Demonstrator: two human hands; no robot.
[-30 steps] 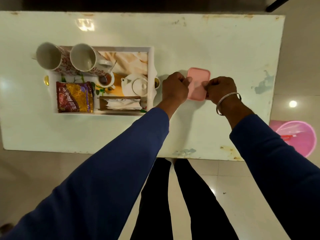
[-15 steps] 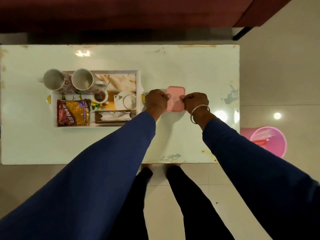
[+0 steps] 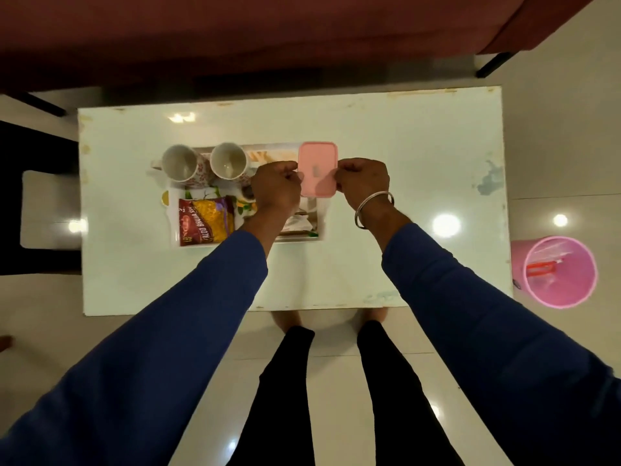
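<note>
A pink lidded box (image 3: 318, 169) is held up above the right end of the white tray (image 3: 322, 230). My left hand (image 3: 276, 187) grips its left edge and my right hand (image 3: 363, 182), with a metal bangle on the wrist, grips its right edge. Both hands have curled fingers. The tray holds two white mugs (image 3: 180, 162) (image 3: 228, 161) lying at its far side and a snack packet (image 3: 205, 219) at its near left. My left arm hides the tray's middle.
The tray rests on a white low table (image 3: 420, 156). A dark red sofa (image 3: 235, 38) runs along the table's far side. A pink bin (image 3: 560, 271) stands on the floor at the right. A dark chair (image 3: 37, 203) is at the left.
Both hands have lifted the pink box off the table and carried it left, over the tray's right end. The camera has pulled back and higher.
</note>
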